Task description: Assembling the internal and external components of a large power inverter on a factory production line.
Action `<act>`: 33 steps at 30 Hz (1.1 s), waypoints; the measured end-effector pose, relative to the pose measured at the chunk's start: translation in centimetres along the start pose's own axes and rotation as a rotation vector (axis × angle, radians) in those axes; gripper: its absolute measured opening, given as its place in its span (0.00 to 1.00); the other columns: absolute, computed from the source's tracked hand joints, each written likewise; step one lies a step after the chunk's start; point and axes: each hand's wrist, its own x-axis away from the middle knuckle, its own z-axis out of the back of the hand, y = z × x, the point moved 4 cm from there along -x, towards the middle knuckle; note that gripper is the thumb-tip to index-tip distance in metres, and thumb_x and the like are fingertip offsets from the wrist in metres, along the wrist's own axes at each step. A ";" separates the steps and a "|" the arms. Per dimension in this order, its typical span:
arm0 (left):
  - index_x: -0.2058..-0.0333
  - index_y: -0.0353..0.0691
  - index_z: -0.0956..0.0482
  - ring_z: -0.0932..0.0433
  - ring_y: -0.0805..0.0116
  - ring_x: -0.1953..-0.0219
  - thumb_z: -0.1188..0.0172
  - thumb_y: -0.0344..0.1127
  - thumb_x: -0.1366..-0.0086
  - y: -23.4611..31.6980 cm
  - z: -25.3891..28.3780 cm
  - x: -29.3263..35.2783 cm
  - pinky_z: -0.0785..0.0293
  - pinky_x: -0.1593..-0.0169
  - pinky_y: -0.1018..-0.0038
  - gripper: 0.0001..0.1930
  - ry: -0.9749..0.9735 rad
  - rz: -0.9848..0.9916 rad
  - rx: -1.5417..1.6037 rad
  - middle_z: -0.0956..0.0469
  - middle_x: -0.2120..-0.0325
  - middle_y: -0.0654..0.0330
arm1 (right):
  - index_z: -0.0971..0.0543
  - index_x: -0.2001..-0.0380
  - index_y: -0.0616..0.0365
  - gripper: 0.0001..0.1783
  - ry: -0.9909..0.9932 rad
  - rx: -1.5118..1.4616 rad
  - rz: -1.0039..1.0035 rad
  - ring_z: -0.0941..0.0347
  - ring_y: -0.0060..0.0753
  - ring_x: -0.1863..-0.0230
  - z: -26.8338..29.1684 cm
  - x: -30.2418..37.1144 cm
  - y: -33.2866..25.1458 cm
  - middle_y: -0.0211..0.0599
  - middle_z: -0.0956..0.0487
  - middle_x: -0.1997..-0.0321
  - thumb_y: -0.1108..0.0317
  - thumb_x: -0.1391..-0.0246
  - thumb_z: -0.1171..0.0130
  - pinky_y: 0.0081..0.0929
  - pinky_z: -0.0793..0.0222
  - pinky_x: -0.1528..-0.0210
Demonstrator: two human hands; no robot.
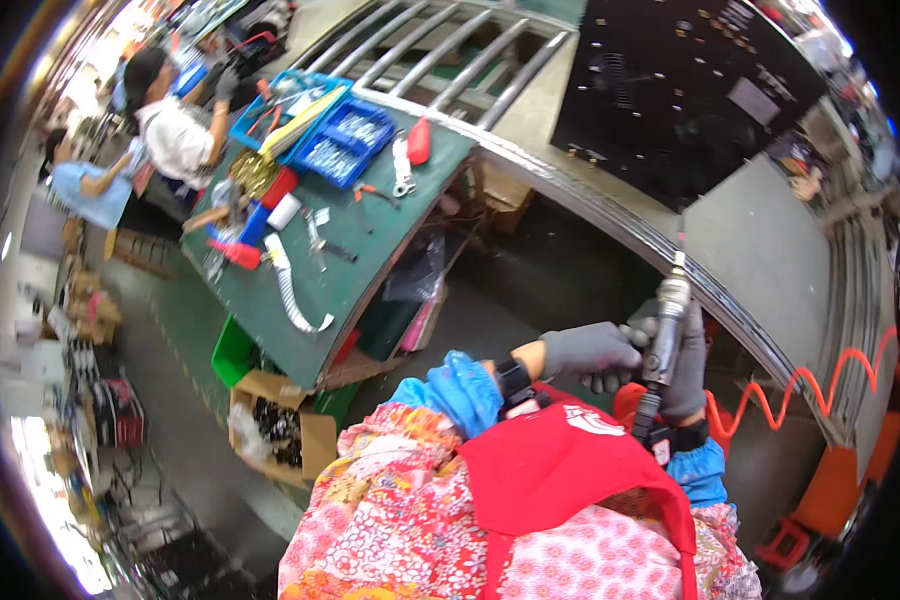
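My right hand (pixel 683 372), in a grey glove, is wrapped round a pneumatic screwdriver (pixel 668 322). The screwdriver stands upright in the picture, its thin bit reaching toward the near corner of a large black panel (pixel 660 120). Whether the bit touches the panel I cannot tell. My left hand (pixel 588 352), also gloved in grey, is beside the tool with its fingers curled in. What those fingers hold, if anything, is hidden. Small holes and fittings dot the panel.
A coiled orange air hose (pixel 815 400) runs at the right. A metal rail edges the roller conveyor (pixel 440 60). On the green table (pixel 380 260) at left lie blue bins (pixel 345 145) of small parts, a ratchet wrench (pixel 402 165) and red bottles. Two people work at far left.
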 end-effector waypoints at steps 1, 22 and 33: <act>0.65 0.36 0.21 0.26 0.73 0.80 0.46 0.45 0.33 0.7 0.9 0.1 0.29 0.75 0.76 0.16 0.075 -0.029 -0.268 0.24 0.80 0.63 | 0.26 0.67 0.52 0.33 0.039 -0.020 0.033 0.28 0.30 0.79 0.4 -0.5 -0.5 0.33 0.24 0.73 0.31 0.40 0.57 0.28 0.28 0.76; 0.60 0.33 0.22 0.27 0.77 0.66 0.47 0.42 0.30 17.8 1.2 -5.0 0.29 0.63 0.77 0.15 0.185 -0.475 0.095 0.23 0.69 0.63 | 0.41 0.39 0.51 0.29 0.105 0.422 0.360 0.29 0.24 0.78 -4.6 -0.8 -10.9 0.33 0.28 0.68 0.56 0.39 0.47 0.24 0.28 0.77; 0.62 0.34 0.21 0.25 0.78 0.68 0.46 0.42 0.31 28.0 4.2 -4.3 0.29 0.64 0.80 0.15 0.336 -0.698 0.026 0.22 0.71 0.64 | 0.37 0.39 0.57 0.26 0.030 0.395 0.609 0.28 0.23 0.56 -12.4 -3.7 -18.6 0.33 0.28 0.53 0.59 0.36 0.47 0.24 0.27 0.57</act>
